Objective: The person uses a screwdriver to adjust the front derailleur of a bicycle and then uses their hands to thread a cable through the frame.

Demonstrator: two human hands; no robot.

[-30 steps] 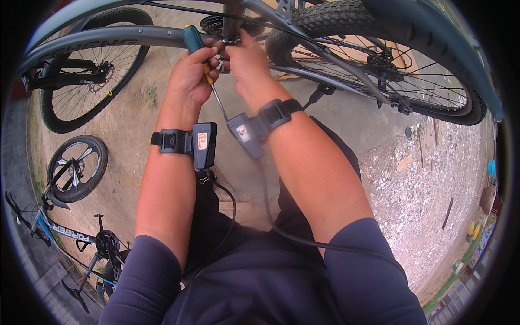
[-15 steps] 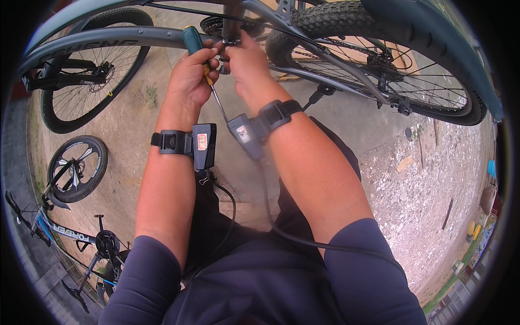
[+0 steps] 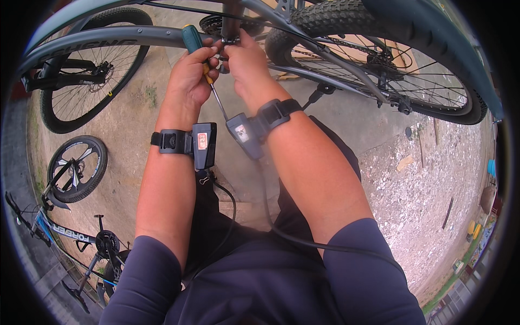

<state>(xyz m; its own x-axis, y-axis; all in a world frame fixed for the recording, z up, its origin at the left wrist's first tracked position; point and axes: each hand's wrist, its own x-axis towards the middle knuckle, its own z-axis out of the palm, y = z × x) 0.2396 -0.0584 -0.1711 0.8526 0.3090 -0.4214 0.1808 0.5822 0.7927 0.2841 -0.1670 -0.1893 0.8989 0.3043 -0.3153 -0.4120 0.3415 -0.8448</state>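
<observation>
A screwdriver (image 3: 192, 39) with a green and yellow handle is gripped in my left hand (image 3: 189, 78), its metal shaft slanting down toward the device on my right wrist. That hand's fingertips also reach the small parts beside the upright tube (image 3: 232, 20) of a grey bicycle. My right hand (image 3: 247, 62) closes at the near end of this tube, thumb along its right side and fingers bent under a silver clamp (image 3: 230, 41). What lies between the fingertips of both hands is mostly hidden. The bicycle's top tube (image 3: 157, 37) runs left from there.
The rear wheel (image 3: 325, 19) stands at the upper right, the front wheel (image 3: 49, 103) at the upper left. Another bicycle (image 3: 73, 234) lies at the lower left. A black cable (image 3: 265, 197) hangs from my right wrist device. Pale debris (image 3: 401, 211) covers the ground on the right.
The screwdriver's handle has tilted very slightly up and left. Both hands otherwise stay in nearly the same place at the tube.
</observation>
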